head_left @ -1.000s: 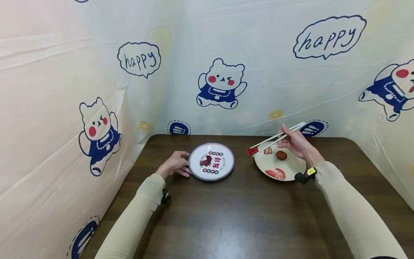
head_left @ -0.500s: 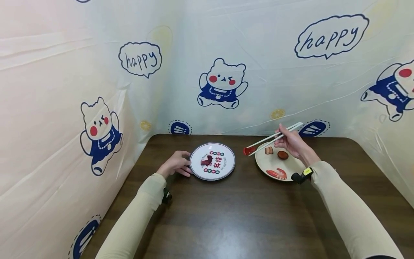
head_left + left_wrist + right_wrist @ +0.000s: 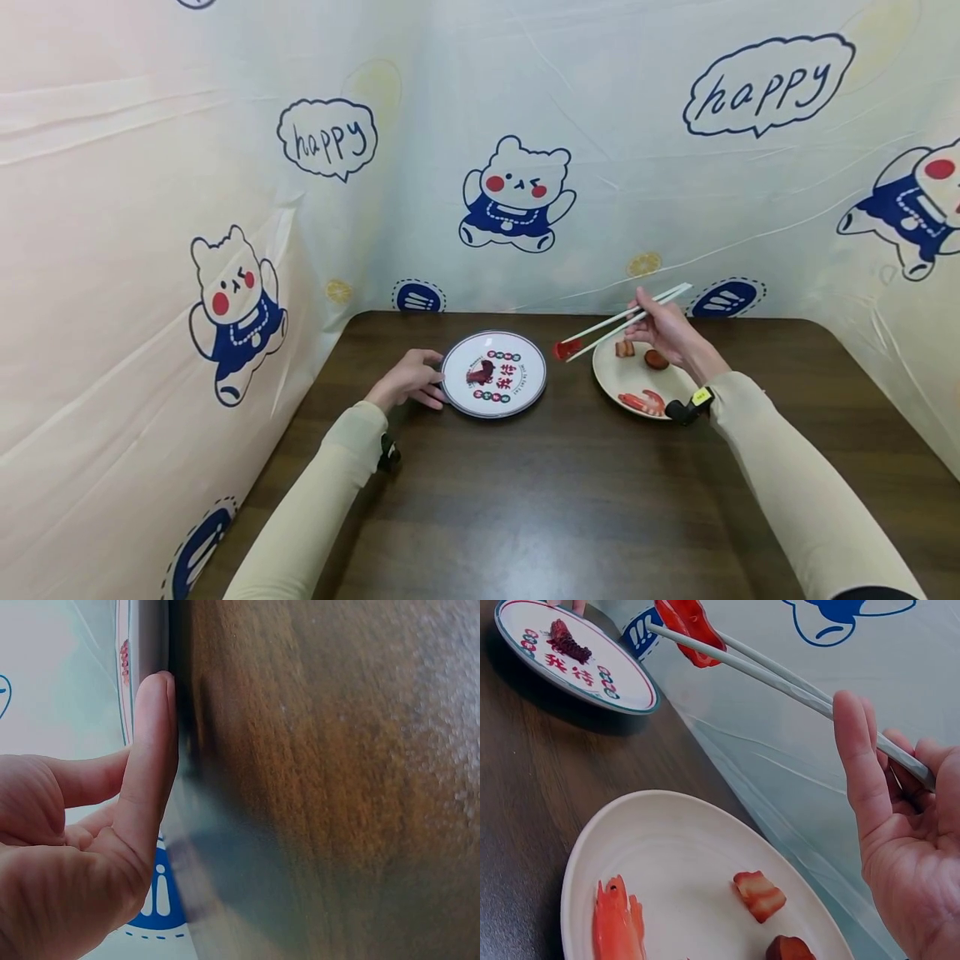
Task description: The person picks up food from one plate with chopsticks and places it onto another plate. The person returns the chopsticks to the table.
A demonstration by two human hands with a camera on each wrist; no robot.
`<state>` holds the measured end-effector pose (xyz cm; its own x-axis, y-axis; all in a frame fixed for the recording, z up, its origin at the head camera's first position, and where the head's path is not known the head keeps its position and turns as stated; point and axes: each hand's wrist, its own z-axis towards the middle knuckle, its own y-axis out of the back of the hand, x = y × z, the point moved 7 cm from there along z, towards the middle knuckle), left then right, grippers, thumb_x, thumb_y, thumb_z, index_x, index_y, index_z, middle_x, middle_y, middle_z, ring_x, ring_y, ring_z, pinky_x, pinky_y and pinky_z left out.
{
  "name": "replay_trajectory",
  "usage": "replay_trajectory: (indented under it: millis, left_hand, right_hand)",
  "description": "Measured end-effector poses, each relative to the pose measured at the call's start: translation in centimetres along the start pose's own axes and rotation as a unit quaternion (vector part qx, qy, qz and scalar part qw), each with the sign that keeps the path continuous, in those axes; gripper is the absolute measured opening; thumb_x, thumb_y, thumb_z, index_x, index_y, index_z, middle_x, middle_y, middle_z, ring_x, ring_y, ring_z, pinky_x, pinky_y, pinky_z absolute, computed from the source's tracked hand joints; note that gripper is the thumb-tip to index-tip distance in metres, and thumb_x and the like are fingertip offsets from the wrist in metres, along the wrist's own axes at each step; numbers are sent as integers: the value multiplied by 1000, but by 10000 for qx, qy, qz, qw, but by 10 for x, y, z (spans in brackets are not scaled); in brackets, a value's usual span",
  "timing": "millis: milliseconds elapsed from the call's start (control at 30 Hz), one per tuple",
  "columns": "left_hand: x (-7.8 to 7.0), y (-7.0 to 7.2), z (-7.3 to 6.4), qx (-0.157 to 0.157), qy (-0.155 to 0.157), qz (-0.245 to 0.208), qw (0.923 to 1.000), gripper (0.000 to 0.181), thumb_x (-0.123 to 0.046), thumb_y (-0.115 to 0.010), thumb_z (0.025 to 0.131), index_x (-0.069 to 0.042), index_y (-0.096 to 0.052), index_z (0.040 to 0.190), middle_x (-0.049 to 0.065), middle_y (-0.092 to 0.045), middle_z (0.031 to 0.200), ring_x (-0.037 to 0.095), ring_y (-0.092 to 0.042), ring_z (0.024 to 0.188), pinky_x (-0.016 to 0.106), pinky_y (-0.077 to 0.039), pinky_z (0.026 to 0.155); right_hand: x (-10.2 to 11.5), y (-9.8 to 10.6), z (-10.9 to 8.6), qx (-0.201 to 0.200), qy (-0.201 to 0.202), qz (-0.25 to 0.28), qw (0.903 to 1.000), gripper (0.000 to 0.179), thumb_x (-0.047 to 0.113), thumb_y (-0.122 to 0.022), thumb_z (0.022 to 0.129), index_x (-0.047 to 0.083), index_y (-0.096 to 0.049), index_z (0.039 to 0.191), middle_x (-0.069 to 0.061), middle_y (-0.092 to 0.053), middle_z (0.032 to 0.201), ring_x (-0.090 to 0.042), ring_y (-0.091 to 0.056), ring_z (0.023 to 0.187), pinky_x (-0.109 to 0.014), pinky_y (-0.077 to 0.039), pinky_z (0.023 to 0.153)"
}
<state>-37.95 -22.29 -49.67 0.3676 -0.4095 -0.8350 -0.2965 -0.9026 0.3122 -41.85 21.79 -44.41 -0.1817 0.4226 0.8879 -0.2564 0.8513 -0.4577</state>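
My right hand (image 3: 663, 329) holds a pair of pale chopsticks (image 3: 780, 686). Their tips pinch a glossy red food piece (image 3: 694, 634), raised above the table between two plates. At the left, my left hand (image 3: 408, 379) grips the rim of a white plate (image 3: 491, 406) with a dark edge and red printing; one finger lies straight along the plate's outer side in the left wrist view. A dark red, ridged food piece (image 3: 568, 643) lies on that plate. Below my right hand is a cream plate (image 3: 660, 814) with a shrimp (image 3: 619, 922), a striped meat piece (image 3: 759, 895) and a brown round piece (image 3: 656, 359).
Both plates stand towards the back of a dark brown wooden table (image 3: 555, 500). A pale printed curtain (image 3: 420, 167) hangs close behind the table and along its left side. A black wrist camera (image 3: 690, 407) sits above the cream plate's front right edge.
My right hand has moved left, carrying the red food piece on the chopsticks from the cream plate's edge towards the white plate. The left hand stays at the white plate's rim.
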Motion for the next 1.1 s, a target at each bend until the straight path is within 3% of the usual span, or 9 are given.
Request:
replay_trajectory:
  millis: [1100]
  left_hand:
    - [0,1,-1,-1,24,41,10000,55,-2,-58,107,-2,-39,158,26,-64,108,28,-74,75,42,-67,71]
  right_hand:
    - [-27,-27,26,-193,134,-414,9989,39,32,-46,114,5,-65,94,-9,-71,77,-17,-72,61,-31,-66,65]
